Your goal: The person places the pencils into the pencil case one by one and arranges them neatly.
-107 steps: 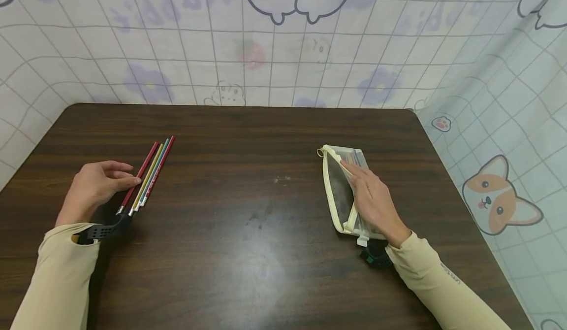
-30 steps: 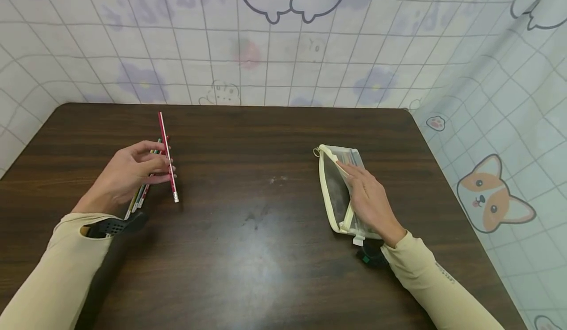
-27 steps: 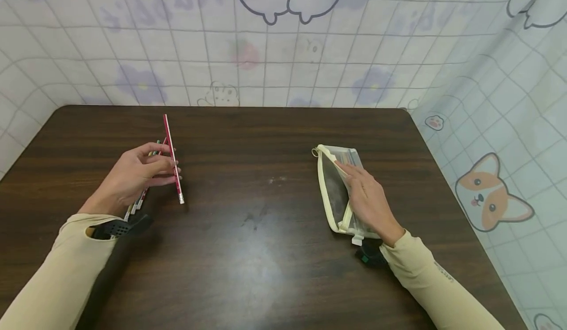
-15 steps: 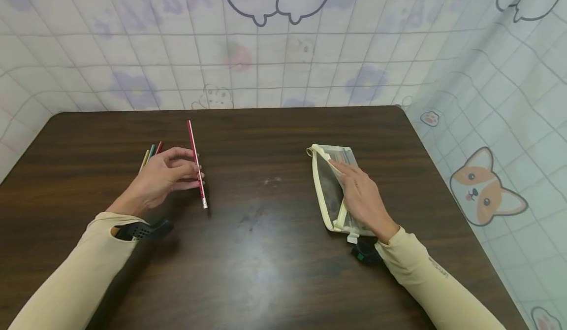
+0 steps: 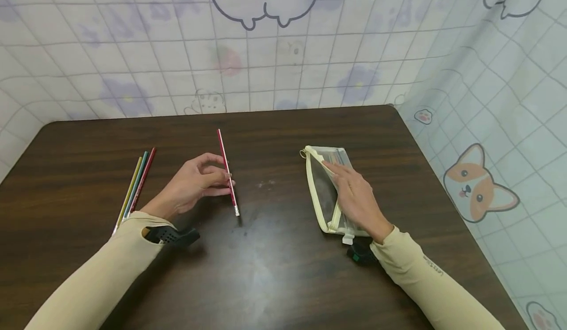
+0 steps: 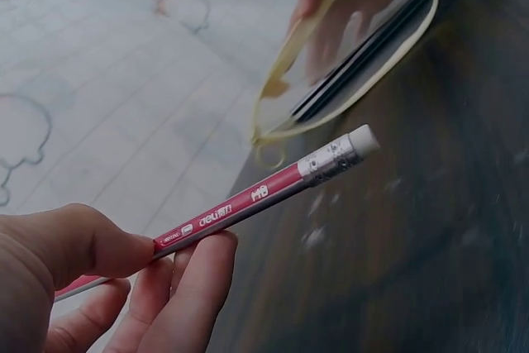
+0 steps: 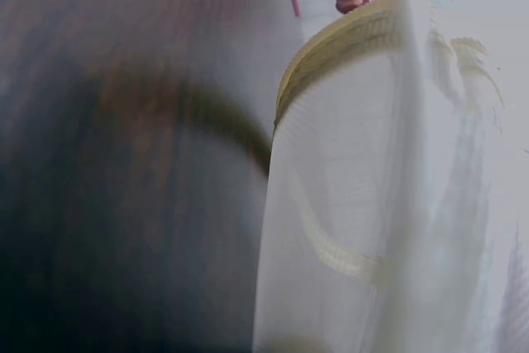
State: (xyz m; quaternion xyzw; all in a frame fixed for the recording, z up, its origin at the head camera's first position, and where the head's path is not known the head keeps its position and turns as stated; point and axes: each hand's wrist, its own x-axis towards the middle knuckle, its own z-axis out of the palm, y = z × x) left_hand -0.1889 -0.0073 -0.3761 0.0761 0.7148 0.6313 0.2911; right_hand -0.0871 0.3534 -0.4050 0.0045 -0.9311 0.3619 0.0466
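Note:
My left hand (image 5: pixel 197 182) pinches a red pencil (image 5: pixel 228 172) between thumb and fingers, above the table left of the pencil case. In the left wrist view the white eraser (image 6: pixel 364 140) and silver ferrule of the pencil point toward the case's mouth. The see-through pencil case (image 5: pixel 312 187) has a pale yellow zip edge and gapes toward the left. My right hand (image 5: pixel 356 194) holds its upper edge, fingers stretched along it. Long thin dark items (image 6: pixel 355 64) lie inside. The right wrist view shows mostly the blurred case wall (image 7: pixel 331 204).
Three pencils, yellow (image 5: pixel 130 189), blue-green (image 5: pixel 139 182) and red (image 5: pixel 145 177), lie side by side on the dark wooden table (image 5: pixel 248 280), behind the left forearm. Patterned cloth (image 5: pixel 266 49) hangs along the far and right sides.
My left hand has taken the red pencil from the row at the left, lifted it and carried it rightward toward the case. The right hand stays at the case.

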